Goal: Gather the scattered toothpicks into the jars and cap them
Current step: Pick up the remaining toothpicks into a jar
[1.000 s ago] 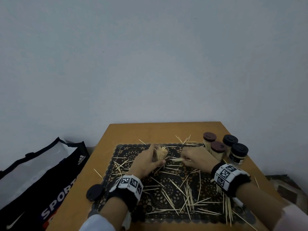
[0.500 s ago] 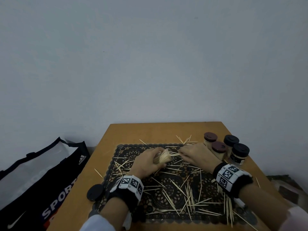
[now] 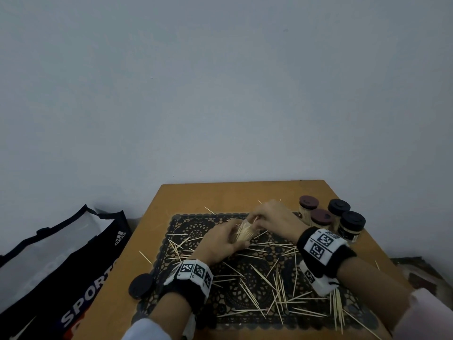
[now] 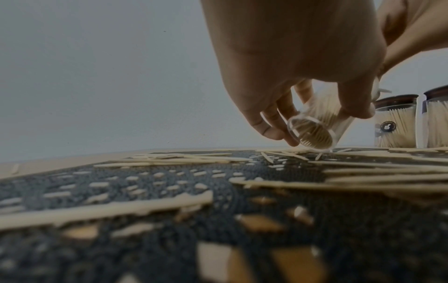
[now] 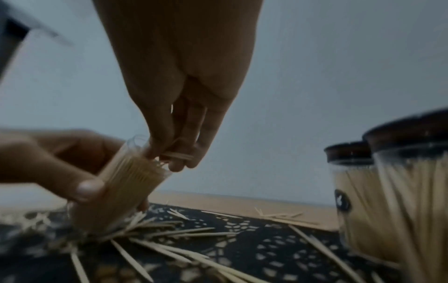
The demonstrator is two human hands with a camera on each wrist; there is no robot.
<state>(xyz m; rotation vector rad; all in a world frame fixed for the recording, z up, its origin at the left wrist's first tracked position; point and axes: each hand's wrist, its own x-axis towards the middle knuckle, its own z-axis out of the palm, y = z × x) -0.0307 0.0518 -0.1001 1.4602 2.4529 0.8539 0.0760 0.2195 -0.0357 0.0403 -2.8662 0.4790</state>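
Since a second ago the right hand (image 3: pixel 272 218) is bringing its pinched toothpicks (image 5: pixel 178 156) to the mouth of the tilted jar (image 3: pixel 245 232), which the left hand (image 3: pixel 219 242) is gripping mid-mat. Tilting it further risks spilling the contents.

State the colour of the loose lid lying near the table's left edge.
Black: the loose lid, clearest in the head view.

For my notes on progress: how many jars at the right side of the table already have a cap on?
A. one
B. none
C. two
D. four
D: the head view shows four capped jars grouped at the table's right side, two with brown caps and two with black caps.
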